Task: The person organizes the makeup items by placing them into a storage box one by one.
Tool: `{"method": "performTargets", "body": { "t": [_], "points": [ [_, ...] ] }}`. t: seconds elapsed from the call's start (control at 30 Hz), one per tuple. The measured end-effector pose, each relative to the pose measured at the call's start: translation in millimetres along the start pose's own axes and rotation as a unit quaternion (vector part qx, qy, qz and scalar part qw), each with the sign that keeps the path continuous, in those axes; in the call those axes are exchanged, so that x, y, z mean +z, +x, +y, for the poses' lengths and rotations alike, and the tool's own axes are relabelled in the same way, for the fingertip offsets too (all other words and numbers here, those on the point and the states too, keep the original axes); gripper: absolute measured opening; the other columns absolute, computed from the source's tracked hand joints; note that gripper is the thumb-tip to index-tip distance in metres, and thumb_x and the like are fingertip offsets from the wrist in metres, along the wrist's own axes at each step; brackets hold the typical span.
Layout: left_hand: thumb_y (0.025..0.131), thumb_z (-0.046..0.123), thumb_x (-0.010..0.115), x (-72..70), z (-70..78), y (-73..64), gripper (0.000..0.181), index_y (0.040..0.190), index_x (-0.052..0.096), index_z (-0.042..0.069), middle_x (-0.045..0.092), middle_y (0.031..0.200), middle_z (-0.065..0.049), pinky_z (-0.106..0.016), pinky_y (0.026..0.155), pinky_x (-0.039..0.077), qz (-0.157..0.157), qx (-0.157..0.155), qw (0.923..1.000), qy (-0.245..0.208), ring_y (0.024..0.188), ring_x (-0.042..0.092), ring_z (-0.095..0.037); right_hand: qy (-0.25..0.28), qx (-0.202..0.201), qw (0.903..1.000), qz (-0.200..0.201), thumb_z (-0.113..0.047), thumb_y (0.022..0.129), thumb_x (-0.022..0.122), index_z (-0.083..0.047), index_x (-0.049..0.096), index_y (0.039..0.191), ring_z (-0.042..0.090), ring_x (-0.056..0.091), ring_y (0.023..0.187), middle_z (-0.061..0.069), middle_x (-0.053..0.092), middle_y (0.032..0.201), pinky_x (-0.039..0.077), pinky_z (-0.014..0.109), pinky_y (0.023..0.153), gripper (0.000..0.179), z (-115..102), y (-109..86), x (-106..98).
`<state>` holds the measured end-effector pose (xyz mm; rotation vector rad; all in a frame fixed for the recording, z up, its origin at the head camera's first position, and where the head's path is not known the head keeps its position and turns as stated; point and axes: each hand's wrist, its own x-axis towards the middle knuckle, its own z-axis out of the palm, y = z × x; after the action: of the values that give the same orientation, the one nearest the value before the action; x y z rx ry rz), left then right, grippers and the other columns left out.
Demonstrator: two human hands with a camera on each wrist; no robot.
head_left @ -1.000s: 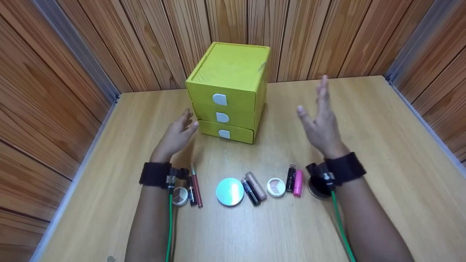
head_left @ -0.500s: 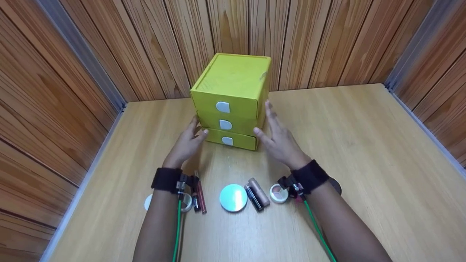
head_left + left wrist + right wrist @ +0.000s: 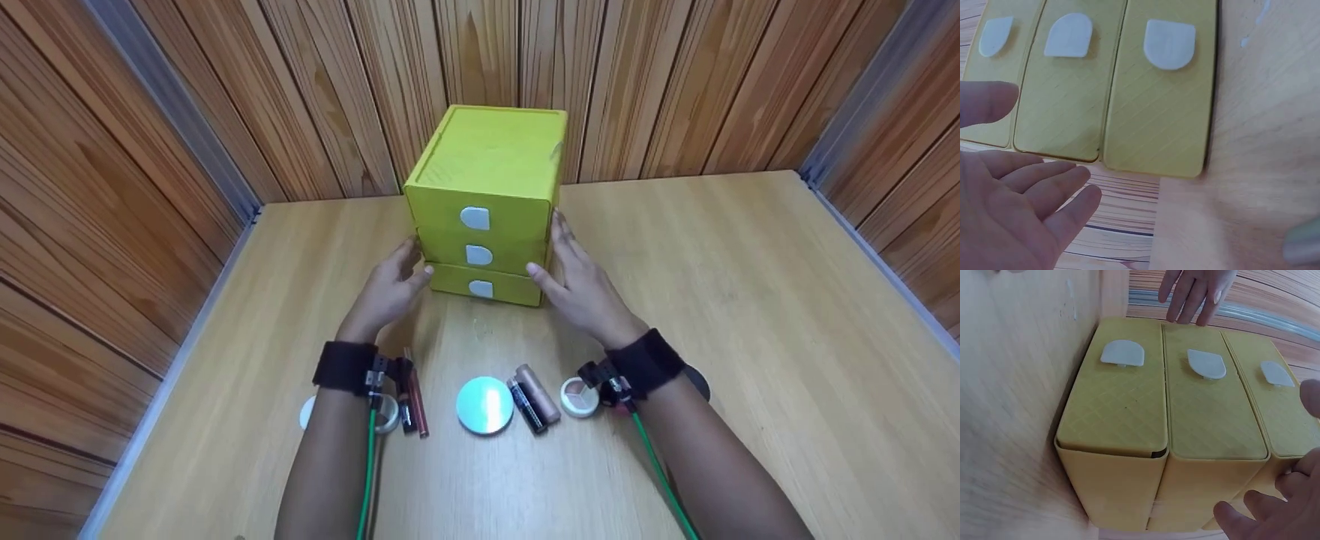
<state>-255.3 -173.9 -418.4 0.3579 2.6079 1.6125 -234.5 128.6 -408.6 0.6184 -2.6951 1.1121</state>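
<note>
A yellow three-drawer box point(image 3: 495, 154) with white pull tabs stands near the back wall, its drawer fronts facing me. My left hand point(image 3: 385, 294) is at its lower left side, fingers extended along that side and thumb near the front edge. On the opposite side, my right hand point(image 3: 589, 300) lies with its fingers along the box's right wall and its thumb by the front corner. In the right wrist view, a narrow dark gap shows at one corner of the bottom drawer point(image 3: 1114, 405). Both hands have straight, relaxed fingers.
Makeup lies in a row nearer to me: a shiny round compact point(image 3: 484, 406), a mauve tube point(image 3: 538, 394), a black tube point(image 3: 527, 406), a white round palette point(image 3: 580, 397) and a red pencil point(image 3: 418, 405). My forearms partly cover other pieces. Wood-panelled walls enclose the table.
My right hand has come left from open space to the box's right side; my left hand has moved slightly right. The box has turned slightly and shifted a little right.
</note>
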Motion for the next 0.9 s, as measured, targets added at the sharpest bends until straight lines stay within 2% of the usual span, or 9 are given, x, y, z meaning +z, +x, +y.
{"method": "performTargets", "body": {
  "t": [0.1, 0.3, 0.5, 0.57, 0.9],
  "points": [
    [0.101, 0.026, 0.053, 0.9, 6.3, 0.2, 0.068, 0.154, 0.018, 0.002, 0.031, 0.154, -0.016, -0.035, 0.111, 0.030, -0.012, -0.004, 0.9999, 0.006, 0.139, 0.033, -0.026, 0.007, 0.005, 0.9999, 0.010, -0.045, 0.101, 0.046, -0.014, -0.003, 0.155, 0.022, 0.005, 0.146, -0.002, -0.006, 0.160, 0.009, 0.041, 0.117, 0.080, 1.4, 0.4, -8.7],
    [0.102, 0.028, 0.051, 6.8, 16.5, 1.0, 0.066, 0.154, 0.019, 0.004, 0.034, 0.153, -0.013, -0.037, 0.111, 0.031, -0.034, -0.015, 0.9990, 0.022, 0.139, 0.034, -0.023, 0.016, 0.029, 0.9993, 0.019, -0.056, 0.100, 0.040, -0.009, 0.003, 0.155, 0.024, 0.008, 0.146, 0.002, -0.001, 0.160, 0.010, 0.041, 0.117, 0.082, 6.4, -1.3, -21.2],
    [0.102, 0.032, 0.051, 11.2, 22.9, -1.5, 0.068, 0.155, 0.018, 0.005, 0.033, 0.154, -0.013, -0.038, 0.112, 0.030, -0.045, -0.022, 0.9969, 0.060, 0.139, 0.033, -0.023, 0.034, 0.049, 0.9981, 0.016, -0.059, 0.098, 0.039, -0.009, 0.006, 0.156, 0.036, 0.038, 0.134, 0.005, 0.004, 0.160, 0.022, 0.044, 0.114, 0.084, 9.4, -2.5, -27.3],
    [0.101, 0.034, 0.052, 13.0, 25.6, -3.1, 0.070, 0.155, 0.017, 0.006, 0.033, 0.154, -0.013, -0.038, 0.112, 0.029, -0.049, -0.026, 0.9961, 0.069, 0.139, 0.033, -0.023, 0.037, 0.057, 0.9975, 0.017, -0.060, 0.098, 0.039, -0.009, 0.006, 0.156, 0.039, 0.043, 0.130, 0.007, 0.006, 0.160, 0.026, 0.045, 0.113, 0.084, 10.5, -2.8, -29.4],
    [0.098, 0.042, 0.053, 24.7, 38.5, -8.0, 0.077, 0.155, 0.016, 0.006, 0.031, 0.155, -0.011, -0.041, 0.114, 0.024, -0.067, -0.023, 0.9874, 0.141, 0.140, 0.032, -0.024, 0.057, 0.039, 0.9967, 0.041, -0.053, 0.100, 0.044, -0.011, 0.008, 0.156, 0.032, 0.035, 0.137, 0.013, 0.021, 0.158, 0.035, 0.042, 0.109, 0.079, 19.3, -0.3, -38.3]
  ]
}}
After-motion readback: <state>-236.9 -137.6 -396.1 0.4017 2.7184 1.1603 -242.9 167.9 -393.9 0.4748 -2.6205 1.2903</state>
